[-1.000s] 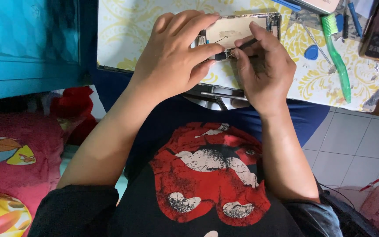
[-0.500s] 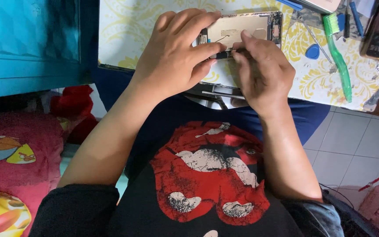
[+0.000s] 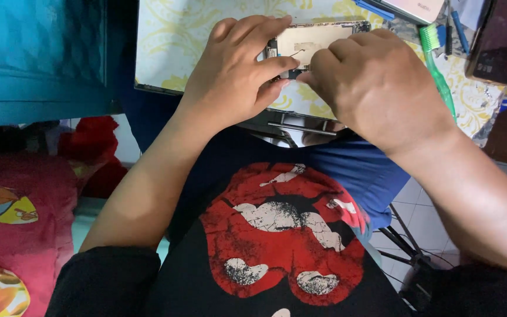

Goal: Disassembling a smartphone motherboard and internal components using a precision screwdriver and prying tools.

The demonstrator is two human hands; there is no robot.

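Shifted closer: left hand point(image 3: 236, 70) pinching opened phone point(image 3: 315, 38); right hand point(image 3: 377, 82) curled, grasp hidden; best braced steady.

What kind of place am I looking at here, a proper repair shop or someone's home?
Probably a home corner used for phone repair. Both hands, left hand and right hand, work on an opened phone on a yellow-patterned table cover. A green toothbrush lies alongside, and cartoon-print red bedding lies on the left.

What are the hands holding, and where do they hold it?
The left hand pins the opened phone by its near left edge. The right hand pinches at that edge; any tool there is hidden.
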